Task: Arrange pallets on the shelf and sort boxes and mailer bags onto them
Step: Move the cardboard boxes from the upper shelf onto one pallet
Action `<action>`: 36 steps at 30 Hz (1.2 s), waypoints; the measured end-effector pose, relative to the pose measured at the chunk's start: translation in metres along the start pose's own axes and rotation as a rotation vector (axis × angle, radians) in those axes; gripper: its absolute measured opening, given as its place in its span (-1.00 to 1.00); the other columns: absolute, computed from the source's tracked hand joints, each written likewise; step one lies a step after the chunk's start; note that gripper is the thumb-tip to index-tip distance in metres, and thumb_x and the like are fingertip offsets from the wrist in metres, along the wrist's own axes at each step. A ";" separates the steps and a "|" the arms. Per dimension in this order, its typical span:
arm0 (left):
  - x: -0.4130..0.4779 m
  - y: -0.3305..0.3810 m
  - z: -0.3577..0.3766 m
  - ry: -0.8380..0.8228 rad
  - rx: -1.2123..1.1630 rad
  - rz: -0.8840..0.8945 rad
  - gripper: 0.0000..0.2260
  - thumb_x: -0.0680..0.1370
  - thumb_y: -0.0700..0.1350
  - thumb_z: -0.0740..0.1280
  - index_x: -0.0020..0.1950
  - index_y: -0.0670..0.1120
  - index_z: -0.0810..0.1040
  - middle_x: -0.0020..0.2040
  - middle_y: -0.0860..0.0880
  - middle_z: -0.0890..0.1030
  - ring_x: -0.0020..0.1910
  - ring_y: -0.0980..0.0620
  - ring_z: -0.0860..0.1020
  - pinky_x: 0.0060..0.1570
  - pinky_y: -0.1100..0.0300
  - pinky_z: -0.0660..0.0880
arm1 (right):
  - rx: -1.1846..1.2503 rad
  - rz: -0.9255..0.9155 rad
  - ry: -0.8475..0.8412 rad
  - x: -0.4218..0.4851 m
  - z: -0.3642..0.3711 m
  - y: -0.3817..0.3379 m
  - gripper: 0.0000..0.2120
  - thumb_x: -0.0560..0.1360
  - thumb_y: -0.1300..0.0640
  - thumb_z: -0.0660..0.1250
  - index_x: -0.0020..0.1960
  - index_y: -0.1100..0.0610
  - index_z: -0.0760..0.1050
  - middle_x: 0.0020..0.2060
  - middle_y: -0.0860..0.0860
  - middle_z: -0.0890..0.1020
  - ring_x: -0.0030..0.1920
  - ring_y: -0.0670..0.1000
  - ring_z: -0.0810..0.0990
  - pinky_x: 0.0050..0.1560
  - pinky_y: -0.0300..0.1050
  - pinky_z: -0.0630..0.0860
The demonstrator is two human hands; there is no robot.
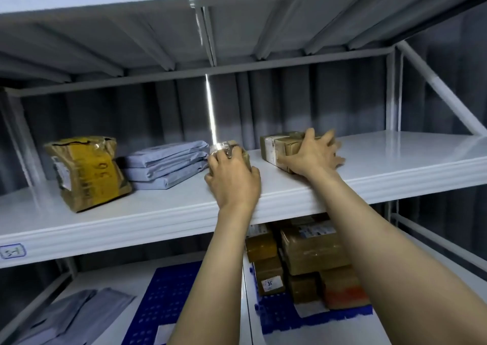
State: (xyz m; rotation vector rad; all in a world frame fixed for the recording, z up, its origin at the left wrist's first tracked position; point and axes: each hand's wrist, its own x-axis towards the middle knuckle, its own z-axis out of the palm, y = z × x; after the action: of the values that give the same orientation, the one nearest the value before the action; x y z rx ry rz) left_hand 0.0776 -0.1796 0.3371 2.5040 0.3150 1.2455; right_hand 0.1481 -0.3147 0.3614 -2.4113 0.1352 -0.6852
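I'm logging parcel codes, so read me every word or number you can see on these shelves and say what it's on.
"30": white sticker on a small brown box, lower shelf.
"50", uncertain: handwritten on the yellow-taped parcel.
"3-1", uncertain: tag on the shelf edge.
Too blurred to read: printed shipping labels elsewhere.

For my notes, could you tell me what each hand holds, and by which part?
The left hand grips a small taped box over its top; the right hand grips a brown box over its right end.
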 end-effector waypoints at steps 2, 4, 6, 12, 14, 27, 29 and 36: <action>0.000 -0.001 0.000 0.000 -0.001 -0.003 -0.61 0.54 -0.01 0.29 0.35 -0.03 0.39 0.34 -0.13 0.39 0.37 -0.15 0.24 0.24 -0.14 0.32 | 0.013 -0.015 0.032 0.001 0.003 0.001 -0.21 0.26 -0.18 0.51 0.32 0.04 0.21 0.40 0.20 0.10 0.34 0.33 0.19 0.25 0.32 0.33; 0.000 -0.001 0.000 0.001 -0.005 -0.007 -0.63 0.54 -0.02 0.28 0.34 -0.04 0.40 0.34 -0.13 0.39 0.37 -0.15 0.24 0.24 -0.14 0.32 | 0.035 -0.031 0.072 0.000 0.002 0.001 -0.26 0.24 -0.15 0.53 0.25 0.05 0.22 0.34 0.17 0.15 0.26 0.29 0.24 0.17 0.25 0.43; 0.000 -0.001 0.000 0.007 -0.006 -0.006 -0.64 0.55 -0.02 0.27 0.34 -0.03 0.41 0.34 -0.13 0.39 0.36 -0.15 0.24 0.24 -0.13 0.31 | 0.069 -0.039 0.111 -0.004 0.000 0.002 -0.28 0.22 -0.15 0.54 0.19 0.04 0.23 0.31 0.15 0.17 0.24 0.27 0.25 0.11 0.20 0.46; -0.002 0.003 -0.002 0.009 0.010 -0.010 -0.58 0.55 0.05 0.25 0.37 -0.07 0.38 0.35 -0.17 0.39 0.37 -0.18 0.24 0.33 -0.15 0.24 | 0.339 -0.187 0.350 -0.037 -0.010 0.013 -0.24 0.12 -0.19 0.52 0.18 0.03 0.26 0.27 0.11 0.25 0.25 0.21 0.28 0.13 0.07 0.45; -0.004 0.004 -0.003 0.022 0.005 -0.009 -0.57 0.56 0.08 0.22 0.36 -0.10 0.38 0.35 -0.19 0.40 0.37 -0.19 0.24 0.33 -0.14 0.21 | 0.432 -0.249 0.467 -0.056 -0.010 0.022 -0.22 0.14 -0.19 0.51 0.21 0.08 0.28 0.29 0.11 0.26 0.25 0.17 0.29 0.19 0.01 0.40; -0.047 0.033 -0.002 0.136 -0.494 0.215 -0.47 0.55 0.18 0.11 0.40 -0.13 0.34 0.36 -0.10 0.42 0.39 -0.07 0.29 0.35 -0.03 0.31 | 0.630 -0.273 0.634 -0.154 -0.002 0.102 -0.04 0.18 -0.17 0.51 0.40 0.21 0.18 0.33 0.18 0.26 0.37 0.08 0.26 0.39 -0.04 0.29; -0.073 0.053 0.001 0.017 -0.755 0.220 -0.43 0.55 0.19 0.11 0.45 -0.12 0.25 0.41 -0.08 0.36 0.39 0.01 0.30 0.36 0.01 0.32 | 0.682 -0.249 0.639 -0.166 0.001 0.116 -0.04 0.18 -0.13 0.54 0.40 0.23 0.19 0.31 0.15 0.28 0.35 0.00 0.27 0.36 -0.24 0.26; -0.165 0.096 0.022 -0.173 -1.093 0.106 -0.19 0.44 0.01 0.45 0.53 -0.06 0.02 0.45 -0.05 0.25 0.42 0.05 0.29 0.36 0.10 0.34 | 0.871 -0.112 0.569 -0.219 0.027 0.180 -0.01 0.17 0.05 0.61 0.42 0.16 0.13 0.33 0.08 0.27 0.37 -0.03 0.32 0.28 -0.24 0.42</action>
State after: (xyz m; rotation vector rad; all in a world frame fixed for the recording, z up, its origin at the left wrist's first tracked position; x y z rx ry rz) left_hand 0.0023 -0.3273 0.2409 1.6414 -0.4442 0.8515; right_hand -0.0149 -0.3884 0.1399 -1.3656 -0.0646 -1.1741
